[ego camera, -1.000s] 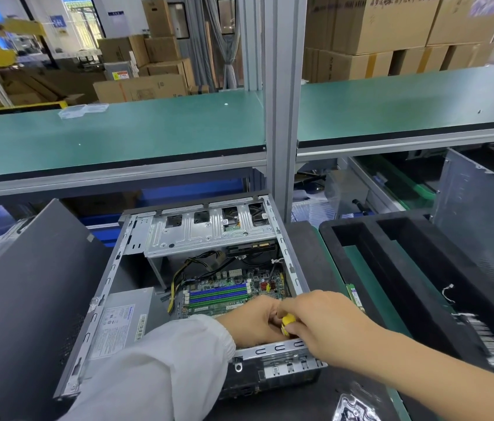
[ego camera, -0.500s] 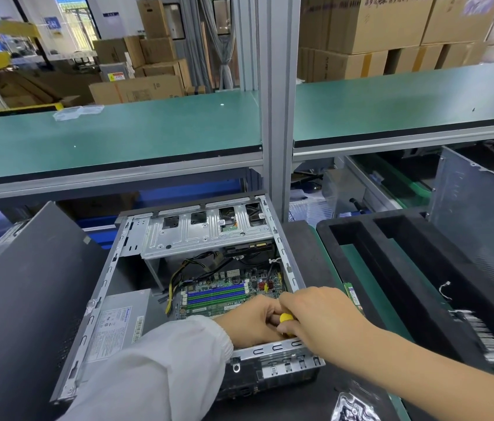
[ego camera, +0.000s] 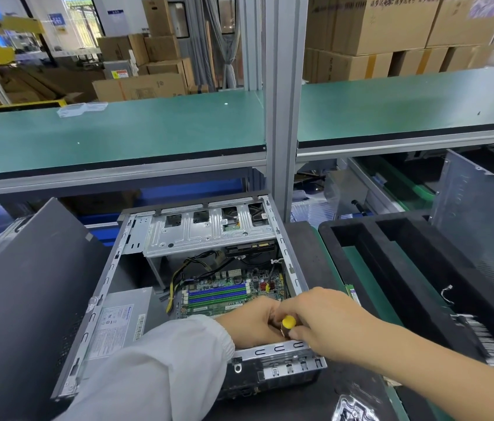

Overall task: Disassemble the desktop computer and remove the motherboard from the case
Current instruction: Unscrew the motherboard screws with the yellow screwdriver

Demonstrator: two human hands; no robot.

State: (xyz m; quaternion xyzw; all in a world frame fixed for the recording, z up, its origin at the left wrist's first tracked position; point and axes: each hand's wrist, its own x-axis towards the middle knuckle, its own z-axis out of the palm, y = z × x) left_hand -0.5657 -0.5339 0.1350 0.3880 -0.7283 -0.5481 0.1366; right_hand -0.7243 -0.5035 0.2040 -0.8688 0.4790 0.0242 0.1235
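The open desktop case (ego camera: 109, 275) lies flat on the bench with its lid off. Inside it the green motherboard (ego camera: 224, 290) shows blue and green memory slots, and a silver drive cage (ego camera: 209, 235) spans the far end. A grey power supply (ego camera: 118, 320) sits at the left. Both hands meet over the case's near right corner. My right hand (ego camera: 327, 320) grips a yellow-handled screwdriver (ego camera: 288, 323) that points down into the case. My left hand (ego camera: 252, 323), in a white sleeve, curls round the screwdriver's lower part. The tip is hidden.
A dark grey case panel (ego camera: 21, 299) leans at the left. A black foam tray (ego camera: 397, 268) sits at the right with a perforated metal panel (ego camera: 482, 226) leaning behind it. A vertical aluminium post (ego camera: 282, 117) and a green shelf (ego camera: 118, 135) rise beyond the case.
Both hands stay on the screwdriver at the same corner of the case. They shifted slightly; the yellow handle end shows a little more now.
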